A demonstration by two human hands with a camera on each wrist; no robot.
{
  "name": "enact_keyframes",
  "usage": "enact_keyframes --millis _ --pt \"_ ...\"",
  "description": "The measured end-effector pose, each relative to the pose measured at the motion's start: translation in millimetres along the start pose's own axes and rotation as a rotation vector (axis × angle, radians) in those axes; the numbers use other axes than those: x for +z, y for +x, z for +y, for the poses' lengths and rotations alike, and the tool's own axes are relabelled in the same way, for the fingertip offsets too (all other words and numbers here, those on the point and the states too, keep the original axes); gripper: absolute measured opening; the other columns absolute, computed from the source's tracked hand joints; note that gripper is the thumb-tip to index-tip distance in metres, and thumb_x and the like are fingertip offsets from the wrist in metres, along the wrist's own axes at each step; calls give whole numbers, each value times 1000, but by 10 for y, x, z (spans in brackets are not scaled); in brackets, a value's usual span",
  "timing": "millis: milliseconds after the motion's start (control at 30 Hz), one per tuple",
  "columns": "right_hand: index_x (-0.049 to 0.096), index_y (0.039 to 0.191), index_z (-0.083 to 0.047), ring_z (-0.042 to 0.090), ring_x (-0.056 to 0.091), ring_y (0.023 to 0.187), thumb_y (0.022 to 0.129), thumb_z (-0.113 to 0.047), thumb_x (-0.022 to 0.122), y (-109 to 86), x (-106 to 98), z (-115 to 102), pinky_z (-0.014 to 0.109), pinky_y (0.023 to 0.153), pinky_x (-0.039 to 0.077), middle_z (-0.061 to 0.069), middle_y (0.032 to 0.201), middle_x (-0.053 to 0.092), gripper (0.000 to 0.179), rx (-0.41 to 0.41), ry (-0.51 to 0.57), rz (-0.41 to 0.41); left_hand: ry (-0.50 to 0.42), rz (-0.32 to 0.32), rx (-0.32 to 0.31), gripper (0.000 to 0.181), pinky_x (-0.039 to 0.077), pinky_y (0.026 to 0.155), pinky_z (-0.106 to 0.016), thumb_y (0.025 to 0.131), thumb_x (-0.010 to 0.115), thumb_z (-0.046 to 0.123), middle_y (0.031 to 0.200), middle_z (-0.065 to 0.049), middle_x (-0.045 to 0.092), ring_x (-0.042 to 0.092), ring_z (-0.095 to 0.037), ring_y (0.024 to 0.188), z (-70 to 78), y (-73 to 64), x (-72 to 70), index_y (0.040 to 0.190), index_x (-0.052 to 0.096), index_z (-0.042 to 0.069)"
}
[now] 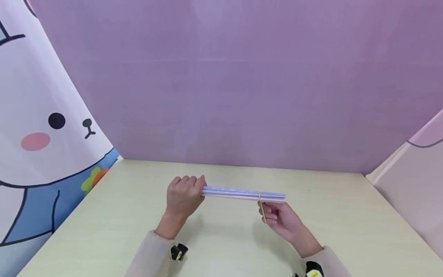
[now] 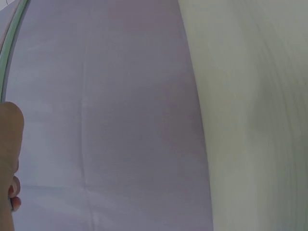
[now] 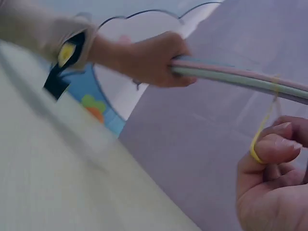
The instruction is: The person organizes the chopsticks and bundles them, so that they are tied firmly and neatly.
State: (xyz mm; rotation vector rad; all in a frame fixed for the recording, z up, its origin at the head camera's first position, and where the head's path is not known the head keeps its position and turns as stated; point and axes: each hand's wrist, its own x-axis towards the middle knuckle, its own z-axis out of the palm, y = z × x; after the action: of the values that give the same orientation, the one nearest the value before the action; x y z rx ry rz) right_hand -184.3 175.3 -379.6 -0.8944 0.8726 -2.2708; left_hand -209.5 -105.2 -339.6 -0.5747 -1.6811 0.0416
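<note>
Wore a pale left sleeve (image 1: pixel 150 256) and a pale right sleeve (image 1: pixel 332 263), slanted inward from the near edge of the head view, with a black device (image 1: pixel 179 252) at the left wrist and a second black device (image 1: pixel 313 269) at the right. Held the right hand (image 1: pixel 282 218) below the right part of a bundle of thin sticks (image 1: pixel 232 193), with wrist angled up and leftward and fingers curled in toward the palm. Caught a yellow rubber band (image 3: pixel 264 127) on those curled fingers, stretched taut upward and passed around the bundle near its right end. Left a visible gap between fingers and sticks, as seen from the right wrist. Clenched the left hand (image 1: pixel 183 196) around the bundle's left end, with back of the hand toward the head camera, knuckles uppermost and forearm leaning in from lower left. Held the sticks, lilac, blue, pink and pale green, raised above the table, between both hands, almost level and dipping slightly rightward in the head view. Could not tell the exact number of sticks. Spread out beneath as a pale table (image 1: pixel 104 223); rose behind as a purple backdrop (image 1: pixel 242 96), flanked at left by a cartoon-printed panel (image 1: pixel 69 161) and at right by a whitish panel (image 1: pixel 415 184).
</note>
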Motion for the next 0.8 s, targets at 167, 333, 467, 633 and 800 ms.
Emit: enact_keyframes --millis 167,333,467,633,800 --pt "62 110 -9 -2 34 57 104 -9 27 -41 -47 -176 10 47 24 -7 81 62 36 93 62 62 -24 -6 42 33 31 37 -25 89 42 8 46 -2 55 49 -17 35 -51 -40 19 58 55 7" --pt "58 106 -6 -1 54 64 103 -4 23 -61 -30 -344 10 48 32 1 94 67 35 83 89 88 -34 -23 78 33 32 37 -25 89 41 8 48 -2 57 51 -16 37 -78 -58 24 62 59 6" --pt "61 111 -4 4 65 77 102 0 19 -74 2 -470 11 58 46 10 113 67 43 78 88 97 -32 -36 78 33 31 37 -24 90 41 7 46 -2 54 48 -16 35 -91 -59 26 60 56 7" --pt "57 125 -5 10 65 88 100 3 16 -124 28 -632 16 72 52 17 131 57 49 85 18 65 -16 -63 83 35 31 37 -24 91 40 7 46 -2 54 48 -15 36 -107 -73 33 61 58 6" --pt "49 133 -8 16 68 100 98 7 20 -126 130 -701 21 76 54 15 136 54 49 77 -240 51 4 -85 100 38 33 37 -23 93 37 6 48 -2 56 49 -14 37 -95 -96 40 66 64 6"
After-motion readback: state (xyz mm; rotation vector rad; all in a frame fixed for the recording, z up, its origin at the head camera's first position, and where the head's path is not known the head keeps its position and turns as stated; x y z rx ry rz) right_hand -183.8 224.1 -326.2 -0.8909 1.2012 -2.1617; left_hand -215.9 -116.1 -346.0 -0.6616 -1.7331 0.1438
